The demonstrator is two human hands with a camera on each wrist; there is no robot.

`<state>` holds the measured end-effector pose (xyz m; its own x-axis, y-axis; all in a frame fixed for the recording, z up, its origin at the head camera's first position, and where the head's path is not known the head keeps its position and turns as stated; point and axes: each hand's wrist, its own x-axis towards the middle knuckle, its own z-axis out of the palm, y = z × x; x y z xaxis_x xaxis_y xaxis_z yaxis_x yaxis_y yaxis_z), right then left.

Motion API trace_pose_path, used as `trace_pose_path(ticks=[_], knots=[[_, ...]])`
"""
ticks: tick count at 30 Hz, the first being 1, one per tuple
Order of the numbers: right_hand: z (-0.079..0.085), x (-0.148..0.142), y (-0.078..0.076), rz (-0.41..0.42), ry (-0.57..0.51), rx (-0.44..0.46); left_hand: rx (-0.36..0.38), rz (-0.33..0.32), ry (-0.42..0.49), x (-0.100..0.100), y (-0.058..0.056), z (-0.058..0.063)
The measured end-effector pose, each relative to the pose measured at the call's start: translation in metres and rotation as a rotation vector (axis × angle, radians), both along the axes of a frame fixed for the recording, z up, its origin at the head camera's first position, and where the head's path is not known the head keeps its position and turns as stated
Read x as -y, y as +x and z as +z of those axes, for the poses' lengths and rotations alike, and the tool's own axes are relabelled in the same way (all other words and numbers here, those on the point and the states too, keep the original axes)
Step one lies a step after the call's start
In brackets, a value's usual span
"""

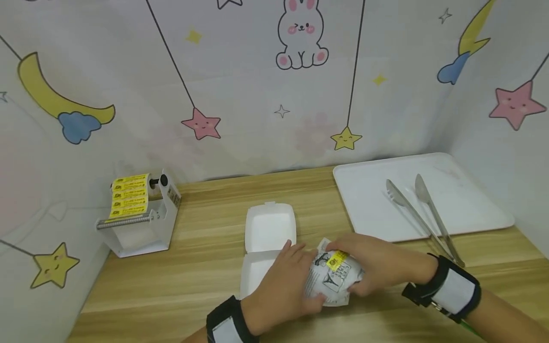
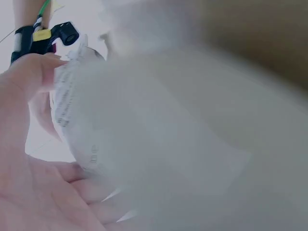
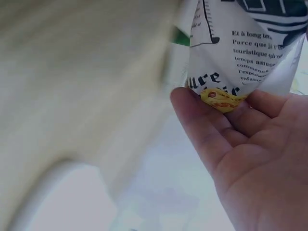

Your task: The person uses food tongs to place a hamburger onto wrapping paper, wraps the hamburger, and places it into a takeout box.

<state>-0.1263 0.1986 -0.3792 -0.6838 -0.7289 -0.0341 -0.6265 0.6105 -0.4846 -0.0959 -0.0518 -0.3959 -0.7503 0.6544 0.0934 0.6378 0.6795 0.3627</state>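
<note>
Between both hands, in the head view, is a rounded package in white printed paper (image 1: 332, 283), with a yellow label (image 1: 337, 260) on its top. My left hand (image 1: 285, 281) holds its left side, thumb at the near edge. The right hand (image 1: 377, 262) grips the other side, fingers at the far edge and thumb nearer me. In the right wrist view, the fingers lie against the printed paper (image 3: 250, 53), and a yellow patch shows at its lower tip. The left wrist view shows the wrapper (image 2: 65, 96) against the thumb, with a blurred pale shape covering much of the frame. What the paper wraps is hidden.
A white clamshell box (image 1: 270, 226) stands open just left of the package, partly behind my left hand. At the back left is a label dispenser (image 1: 141, 214) with a yellow roll. Metal tongs (image 1: 433, 214) lie across a white tray (image 1: 369, 190) at the right.
</note>
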Motion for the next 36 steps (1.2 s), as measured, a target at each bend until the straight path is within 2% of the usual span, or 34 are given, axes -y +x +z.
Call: trace_pose_path(ticks=[5,7,9,15,20,24,28,31,34,36], knots=[[0.026,0.02,-0.004,-0.031,-0.105,-0.038,0.109,0.032,0.142,0.023,-0.008,0.032],[0.028,0.032,-0.005,-0.044,-0.157,-0.028,0.154,0.044,0.176,0.035,-0.011,0.039],[0.027,0.047,-0.004,-0.062,-0.178,-0.017,0.199,0.057,0.175,0.046,-0.012,0.041],[0.003,0.092,0.003,-0.141,-0.152,-0.008,0.267,0.073,0.086,0.075,-0.016,0.029],[-0.02,0.112,0.009,-0.162,-0.133,0.007,0.3,0.058,0.004,0.086,-0.021,0.011],[-0.028,0.114,0.011,-0.161,-0.095,-0.025,0.266,0.047,-0.06,0.087,-0.022,-0.003],[-0.033,0.116,0.01,-0.149,-0.072,-0.059,0.199,0.042,-0.11,0.088,-0.022,-0.01],[-0.037,0.119,0.01,-0.143,-0.04,-0.079,0.172,0.032,-0.112,0.091,-0.02,-0.011],[-0.04,0.122,0.01,-0.144,-0.005,-0.101,0.18,0.037,-0.048,0.095,-0.017,-0.01],[-0.041,0.123,0.01,-0.143,0.012,-0.115,0.2,0.073,0.009,0.098,-0.016,-0.011]])
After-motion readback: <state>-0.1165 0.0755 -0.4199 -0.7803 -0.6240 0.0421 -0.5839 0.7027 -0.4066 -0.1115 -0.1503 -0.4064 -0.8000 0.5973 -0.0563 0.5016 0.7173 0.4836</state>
